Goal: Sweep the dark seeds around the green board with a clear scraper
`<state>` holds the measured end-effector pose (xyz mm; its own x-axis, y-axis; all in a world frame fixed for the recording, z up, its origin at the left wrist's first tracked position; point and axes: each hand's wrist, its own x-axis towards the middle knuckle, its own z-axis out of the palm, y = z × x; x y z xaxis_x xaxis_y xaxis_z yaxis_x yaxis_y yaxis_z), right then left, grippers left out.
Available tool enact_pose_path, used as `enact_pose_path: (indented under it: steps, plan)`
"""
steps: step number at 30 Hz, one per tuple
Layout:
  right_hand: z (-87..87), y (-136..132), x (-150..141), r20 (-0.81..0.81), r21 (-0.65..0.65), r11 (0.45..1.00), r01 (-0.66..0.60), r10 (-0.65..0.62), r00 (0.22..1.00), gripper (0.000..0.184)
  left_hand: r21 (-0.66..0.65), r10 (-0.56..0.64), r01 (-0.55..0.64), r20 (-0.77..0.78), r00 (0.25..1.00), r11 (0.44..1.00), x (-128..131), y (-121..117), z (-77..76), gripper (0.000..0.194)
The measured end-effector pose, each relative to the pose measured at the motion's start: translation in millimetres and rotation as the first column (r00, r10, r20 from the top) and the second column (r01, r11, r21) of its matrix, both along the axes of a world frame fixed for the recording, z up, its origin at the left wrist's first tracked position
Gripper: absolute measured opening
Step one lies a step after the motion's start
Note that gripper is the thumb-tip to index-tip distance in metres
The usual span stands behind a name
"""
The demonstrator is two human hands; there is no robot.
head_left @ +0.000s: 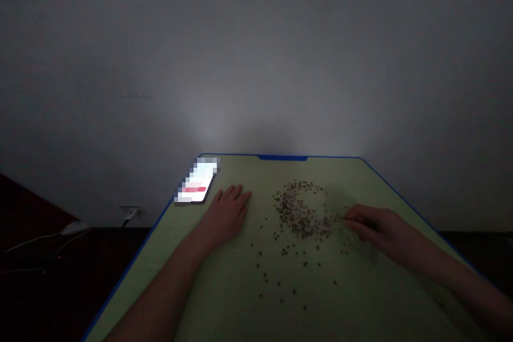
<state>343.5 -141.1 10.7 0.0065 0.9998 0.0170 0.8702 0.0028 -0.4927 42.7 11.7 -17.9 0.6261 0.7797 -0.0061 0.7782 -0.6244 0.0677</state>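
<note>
A loose heap of tiny pale and dark grains (294,216) lies on the yellow-green tabletop (232,288), with stray dark ones scattered toward me. My left hand (230,211) rests flat on the table, left of the heap, fingers stretched out and holding nothing. At the heap's right edge, my right hand (366,222) is closed in a pinch. Something thin and dark seems to stick out from its fingertips toward the grains; dim light and blur keep me from telling its kind.
A lit phone (202,184) lies at the table's far left corner, beyond my left hand. A blue edge (282,157) runs round the table, close to a grey wall (256,53). Down at the left are a wall plug (131,214) and a power strip (75,227) with cables.
</note>
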Motion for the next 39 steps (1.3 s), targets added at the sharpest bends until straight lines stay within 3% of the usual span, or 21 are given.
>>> enact_pose_path:
  steps: [4, 8, 17, 22, 33, 39]
  plan:
    - [-16.0, -31.6, 8.2, -0.138, -0.049, 0.994, 0.098, -0.104, 0.985, 0.03, 0.006, -0.01, 0.01, 0.009, 1.0, 1.0, 0.0, 0.0, -1.1, 0.045]
    - [-28.2, -48.5, -7.4, -0.172, -0.046, 0.985, 0.165, -0.171, 0.97, 0.027, -0.001, -0.016, 0.016, 0.016, 1.0, 1.0, 0.6, -0.3, -1.1, 0.045]
    - [-35.0, -42.2, -83.6, -0.221, -0.088, 0.984, 0.155, -0.171, 0.96, 0.029, 0.013, -0.028, 0.028, 0.007, 1.0, 1.0, 1.5, -0.5, -2.1, 0.045]
    - [-33.3, -33.4, -110.3, -0.239, -0.107, 0.984, 0.139, -0.161, 0.958, 0.029, 0.005, -0.029, 0.029, 0.012, 0.999, 1.0, 1.8, -0.8, -4.0, 0.045]
    - [-41.1, -47.7, -101.5, -0.25, -0.114, 0.977, 0.181, -0.205, 0.946, 0.029, 0.024, -0.037, 0.036, 0.027, 0.999, 0.999, 2.9, -3.8, -3.6, 0.044]
    - [-41.9, -47.1, -118.2, -0.252, -0.109, 0.981, 0.159, -0.182, 0.95, 0.028, 0.034, -0.04, 0.039, 0.016, 0.999, 0.999, 3.0, -4.8, -2.6, 0.045]
